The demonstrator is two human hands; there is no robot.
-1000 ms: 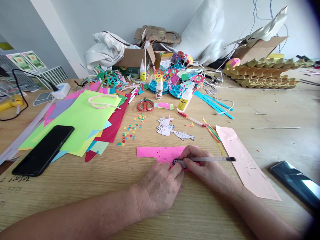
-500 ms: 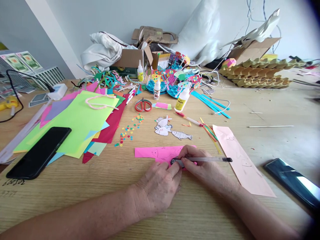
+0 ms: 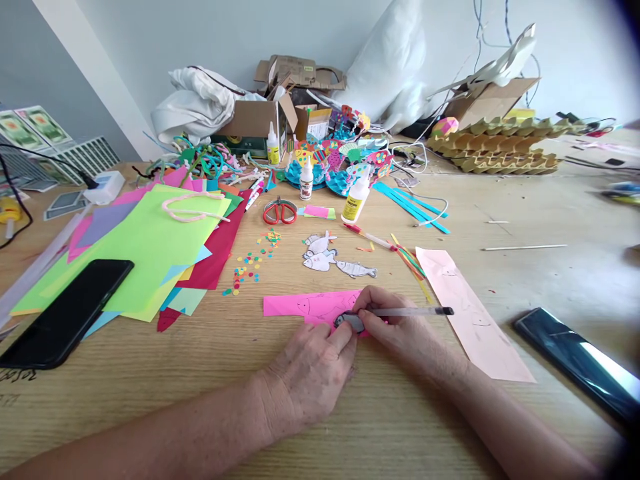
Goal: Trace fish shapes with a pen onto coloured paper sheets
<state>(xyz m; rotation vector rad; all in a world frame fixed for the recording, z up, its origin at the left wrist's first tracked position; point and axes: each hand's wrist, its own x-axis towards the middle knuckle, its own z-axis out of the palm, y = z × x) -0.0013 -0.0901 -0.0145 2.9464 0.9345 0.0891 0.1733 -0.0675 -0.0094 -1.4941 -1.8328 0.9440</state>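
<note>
From my remote post: the right hand [image 3: 393, 327] pinches a slim clear-barrelled pen with a black end [image 3: 413, 311]; its tip is hidden by the fingers. The left hand [image 3: 313, 370] has bent fingers pressed on a small grey fish-shaped paper cutout [image 3: 356, 323] lying on a bright pink paper strip [image 3: 280, 305]; thumb hidden — I can't tell whether it pinches. The hands cover part of cutout and strip. Print on the white glue bottle's yellow label [image 3: 352, 209] is too small for me; black handwriting [image 3: 19, 375] is cut off at left. Compared with one second ago, my view has swung right — the black phone [image 3: 70, 307] now meets the frame edge.
</note>
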